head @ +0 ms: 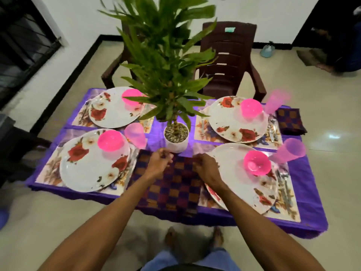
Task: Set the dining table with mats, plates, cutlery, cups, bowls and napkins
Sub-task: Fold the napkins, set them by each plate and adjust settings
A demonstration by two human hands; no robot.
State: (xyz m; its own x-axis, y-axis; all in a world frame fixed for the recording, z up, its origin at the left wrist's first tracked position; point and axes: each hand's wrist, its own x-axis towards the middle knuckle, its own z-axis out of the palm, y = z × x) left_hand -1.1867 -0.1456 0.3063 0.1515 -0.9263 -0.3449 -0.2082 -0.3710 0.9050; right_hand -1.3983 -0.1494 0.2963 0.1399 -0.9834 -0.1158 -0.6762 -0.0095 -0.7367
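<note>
Napkins look to be the step in hand. A checked napkin (172,190), woven in dark purple and orange squares, lies opened out on the near middle of the surface (304,182), between the near-left plate (86,173) and the near-right plate (240,188). Its near edge hangs over the front of the surface. The left hand (159,161) and right hand (207,169) are both at its far edge, one toward each far corner. Their fingers are curled in, and they appear to pinch the cloth, though blur hides the exact grip. Just beyond them stands the white plant pot (176,138).

The cloth looks soft, light and limp, so it should sag wherever it is unsupported and will not hold a shape until creased. Corners and edges are the sensible holds, taken evenly with both hands so the fold comes out square. Dragging it could catch a plate rim or nudge the pot, so lifting is safer.

A second folded napkin (291,121) already sits at the far-right place beside a pink cup (275,102), which suggests the target shape and position.
</note>
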